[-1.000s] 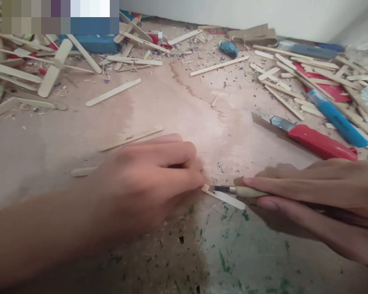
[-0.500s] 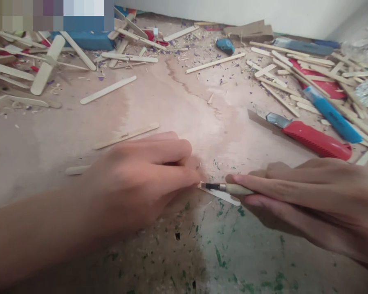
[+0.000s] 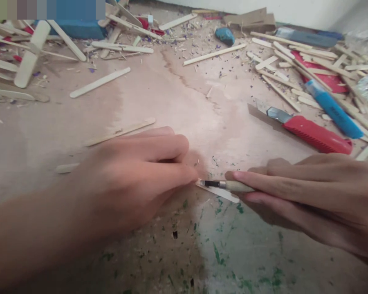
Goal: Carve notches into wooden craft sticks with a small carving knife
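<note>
A pale popsicle stick (image 3: 222, 193) lies on the worktop, its left part hidden under my left hand (image 3: 138, 175), whose fingers are closed and press it down. My right hand (image 3: 309, 192) grips a carving tool (image 3: 237, 186) with a light wooden handle, a metal collar and a short dark blade. The tool's tip touches the stick right beside my left fingertips. Behind my left hand lie a notched popsicle stick (image 3: 122, 132) and the end of another stick (image 3: 67, 168).
A red utility knife (image 3: 317, 132) lies with its blade out behind my right hand. A blue cutter (image 3: 334, 108) rests on a heap of sticks at the right. More sticks, shavings, a blue lump (image 3: 225, 36) and a blue box (image 3: 75, 28) sit at the back.
The view has shifted slightly, so the things at the back sit a little higher. Both hands keep their hold, and the tool tip stays at the stick.
</note>
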Demonstrator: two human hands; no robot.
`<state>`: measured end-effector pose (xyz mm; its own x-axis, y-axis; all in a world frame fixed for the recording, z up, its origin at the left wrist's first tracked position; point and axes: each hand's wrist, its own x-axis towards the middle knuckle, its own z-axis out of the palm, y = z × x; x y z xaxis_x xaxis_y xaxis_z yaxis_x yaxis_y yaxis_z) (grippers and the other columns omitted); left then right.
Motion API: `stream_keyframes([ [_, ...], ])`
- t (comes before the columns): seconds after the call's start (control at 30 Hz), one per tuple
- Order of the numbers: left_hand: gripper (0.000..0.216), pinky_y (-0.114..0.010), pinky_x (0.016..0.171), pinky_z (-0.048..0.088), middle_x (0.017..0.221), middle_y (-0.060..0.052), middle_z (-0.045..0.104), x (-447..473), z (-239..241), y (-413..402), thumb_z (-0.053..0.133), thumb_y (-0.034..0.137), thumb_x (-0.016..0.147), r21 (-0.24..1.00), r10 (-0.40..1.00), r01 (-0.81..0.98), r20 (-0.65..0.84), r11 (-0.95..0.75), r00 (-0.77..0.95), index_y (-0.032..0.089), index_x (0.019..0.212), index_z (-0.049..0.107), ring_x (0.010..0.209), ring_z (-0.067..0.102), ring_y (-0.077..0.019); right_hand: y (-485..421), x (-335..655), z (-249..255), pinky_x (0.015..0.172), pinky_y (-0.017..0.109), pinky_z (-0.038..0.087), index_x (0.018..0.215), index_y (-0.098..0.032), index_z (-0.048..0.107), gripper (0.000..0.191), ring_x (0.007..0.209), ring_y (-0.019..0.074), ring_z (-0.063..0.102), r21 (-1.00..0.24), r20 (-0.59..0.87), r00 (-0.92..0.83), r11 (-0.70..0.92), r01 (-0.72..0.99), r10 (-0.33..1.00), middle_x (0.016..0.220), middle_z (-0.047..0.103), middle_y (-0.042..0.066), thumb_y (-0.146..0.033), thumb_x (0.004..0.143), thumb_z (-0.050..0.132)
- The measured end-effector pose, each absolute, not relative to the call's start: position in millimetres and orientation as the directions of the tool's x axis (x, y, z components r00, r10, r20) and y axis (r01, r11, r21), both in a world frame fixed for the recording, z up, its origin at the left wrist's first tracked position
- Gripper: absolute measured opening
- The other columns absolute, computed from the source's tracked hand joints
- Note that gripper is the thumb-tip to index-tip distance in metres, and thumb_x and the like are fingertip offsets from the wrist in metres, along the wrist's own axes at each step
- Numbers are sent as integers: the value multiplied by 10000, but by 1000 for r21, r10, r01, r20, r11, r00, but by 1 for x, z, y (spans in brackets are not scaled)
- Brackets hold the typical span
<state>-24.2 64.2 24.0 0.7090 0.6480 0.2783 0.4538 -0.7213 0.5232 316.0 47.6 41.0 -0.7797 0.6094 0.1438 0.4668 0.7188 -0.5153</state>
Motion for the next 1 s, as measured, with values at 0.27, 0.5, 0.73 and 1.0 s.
stream_keyframes([
  [0.27, 548, -257, 890, 612, 1020, 24, 844, -22, 28, 63, 483, 281, 1349, 479, 643, 470, 304, -741, 704, 268, 966, 874, 915, 792, -139, 54, 315, 46, 691, 312, 725, 1539, -293, 758, 300, 840, 172, 892, -515, 113, -788, 714, 474, 605, 1195, 956, 18, -325, 1341, 535],
  [0.5, 513, -235, 929, 611, 1064, 52, 852, -22, 32, 63, 508, 277, 1343, 479, 670, 519, 223, -708, 708, 274, 962, 852, 962, 804, -133, 53, 321, 44, 727, 298, 749, 1586, -268, 777, 321, 883, 172, 911, -527, 113, -784, 706, 473, 610, 1249, 961, 25, -332, 1323, 606],
  [0.73, 412, -246, 939, 585, 1066, 32, 848, -23, 30, 65, 595, 212, 1292, 534, 649, 460, 239, -709, 723, 234, 953, 827, 965, 793, -137, 48, 323, 37, 703, 373, 755, 1652, -369, 767, 395, 898, 224, 915, -624, 111, -742, 628, 466, 661, 1263, 954, 12, -312, 1300, 598],
  [1.0, 442, -257, 938, 587, 1077, 21, 843, -21, 32, 66, 580, 185, 1292, 524, 641, 455, 251, -720, 725, 226, 908, 793, 968, 793, -139, 51, 323, 37, 696, 353, 759, 1644, -327, 767, 380, 945, 221, 930, -598, 141, -747, 657, 459, 650, 1254, 958, 19, -287, 1299, 613],
])
